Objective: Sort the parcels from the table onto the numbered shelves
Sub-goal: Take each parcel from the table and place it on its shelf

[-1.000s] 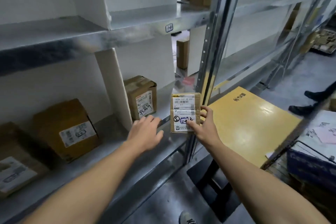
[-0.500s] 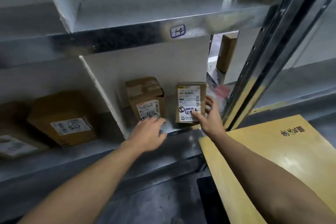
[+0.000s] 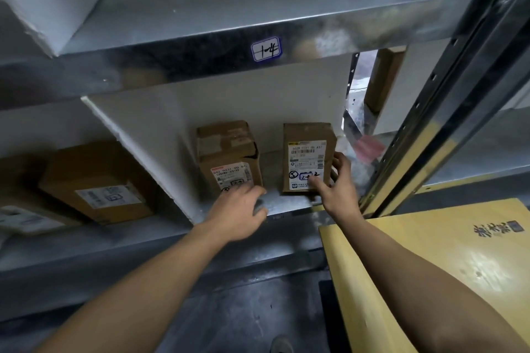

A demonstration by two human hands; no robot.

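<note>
Head view, right hand (image 3: 335, 190) gripping parcel (image 3: 306, 152), shelf tag (image 3: 266, 49) perhaps 1-4

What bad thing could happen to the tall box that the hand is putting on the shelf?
The parcel stands upright close to the front edge of the shelf, so it might tip forward and fall when the right hand lets go. The left hand is right by the neighbouring box and could knock it askew.
</note>
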